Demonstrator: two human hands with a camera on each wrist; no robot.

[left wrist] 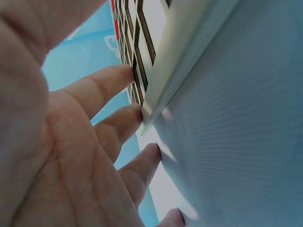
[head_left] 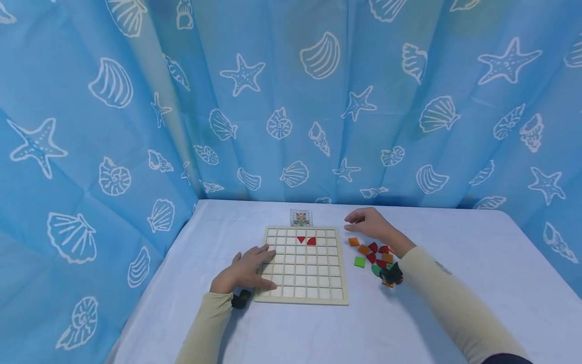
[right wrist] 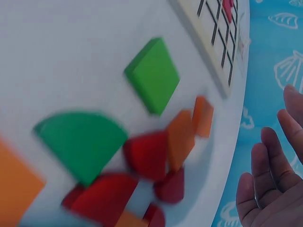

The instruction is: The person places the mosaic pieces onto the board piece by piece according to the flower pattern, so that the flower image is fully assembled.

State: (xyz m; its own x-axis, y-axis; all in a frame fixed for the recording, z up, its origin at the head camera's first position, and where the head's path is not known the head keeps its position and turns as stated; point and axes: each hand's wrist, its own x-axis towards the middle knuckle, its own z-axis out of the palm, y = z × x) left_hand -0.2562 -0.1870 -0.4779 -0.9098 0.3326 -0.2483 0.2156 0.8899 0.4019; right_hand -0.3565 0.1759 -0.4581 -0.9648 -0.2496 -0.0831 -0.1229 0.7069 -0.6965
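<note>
A pale wooden grid board lies flat, with a red triangle and a red quarter-circle in cells near its far side. Spread across the board's left edge is my left hand; in the left wrist view, two of its fingertips touch the rim and grid. Beyond the board's right side, my right hand hovers past the loose pieces with fingers slightly bent, and no piece shows in it. Among those pieces are a light green square, a dark green quarter-circle and several red and orange ones.
Behind the board lies a small card printed with a coloured grid pattern. The white-covered table extends to both sides. A blue curtain with shell and starfish prints hangs along the back and left.
</note>
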